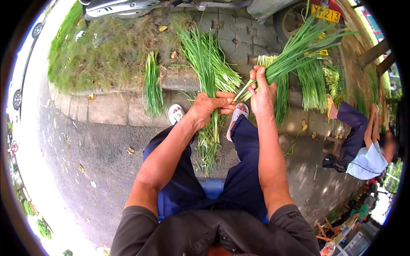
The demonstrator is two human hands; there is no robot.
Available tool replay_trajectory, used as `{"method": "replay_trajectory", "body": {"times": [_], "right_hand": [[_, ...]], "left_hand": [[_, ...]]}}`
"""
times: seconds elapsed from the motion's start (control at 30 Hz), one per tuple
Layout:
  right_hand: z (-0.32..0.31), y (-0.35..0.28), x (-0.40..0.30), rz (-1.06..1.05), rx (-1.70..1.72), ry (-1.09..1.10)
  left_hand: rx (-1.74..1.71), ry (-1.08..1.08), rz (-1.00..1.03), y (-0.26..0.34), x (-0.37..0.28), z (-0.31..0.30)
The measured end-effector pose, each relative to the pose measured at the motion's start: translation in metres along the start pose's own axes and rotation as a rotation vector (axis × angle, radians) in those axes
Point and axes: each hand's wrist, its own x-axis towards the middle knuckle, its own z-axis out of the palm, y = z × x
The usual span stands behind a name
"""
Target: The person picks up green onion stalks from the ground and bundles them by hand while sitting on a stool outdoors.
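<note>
My left hand (209, 107) grips a few long garlic chives (207, 75), leaves upward and pale ends hanging below the fist. Its thumb and fingertips meet the white stem ends of a larger bunch of garlic chives (296, 52). That bunch is clasped in my right hand (264, 91), its leaves fanning out to the upper right. Behind my left hand, a loose pile of chives (224, 68) lies on the paving. Between my feet, a heap of trimmed leaves and scraps (207, 147) rests on the ground.
A neat chive bundle (152, 83) lies left on the kerb (112, 108). More bundles (310, 83) line the right, one (282, 96) partly behind my right hand. Parked two-wheelers (121, 8) stand beyond. Another person (365, 153) sits at right. Below me is a blue seat (212, 187).
</note>
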Motion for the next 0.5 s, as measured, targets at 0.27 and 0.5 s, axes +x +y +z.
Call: {"method": "replay_trajectory", "body": {"times": [0.27,0.5], "right_hand": [[0.002,0.010,0.003,-0.001,-0.049,0.086],[0.003,0.015,0.001,0.039,-0.066,0.125]], "left_hand": [[0.037,0.024,0.057,-0.005,0.002,0.002],[0.195,0.068,0.083,-0.010,0.005,0.005]]}}
